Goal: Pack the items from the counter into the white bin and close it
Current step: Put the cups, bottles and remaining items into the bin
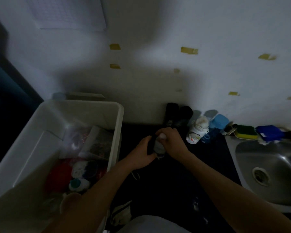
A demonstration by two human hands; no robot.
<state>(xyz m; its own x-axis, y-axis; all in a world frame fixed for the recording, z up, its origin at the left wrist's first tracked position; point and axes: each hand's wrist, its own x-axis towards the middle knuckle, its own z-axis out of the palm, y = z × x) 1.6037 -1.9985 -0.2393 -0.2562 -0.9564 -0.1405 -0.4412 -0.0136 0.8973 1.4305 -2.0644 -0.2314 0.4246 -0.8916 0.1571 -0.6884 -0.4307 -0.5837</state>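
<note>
Both hands meet over the dark counter (166, 180) around a small grey bottle-like item (159, 147) with a dark part on its left side. My left hand (144, 153) grips its dark side from the left. My right hand (172, 142) wraps its top from the right. The white bin (40, 130) stands open at the left, holding clear bags, a red item and small containers. At the back of the counter stand two black containers (176, 116), a white baby bottle (198, 130) and a blue lidded tub (219, 121).
A steel sink (274, 167) lies at the right, with a green-and-yellow sponge (247, 132) and a blue object (270, 132) on its rim. The white wall carries yellow tape pieces. A pale object (123, 212) lies near the counter's front edge.
</note>
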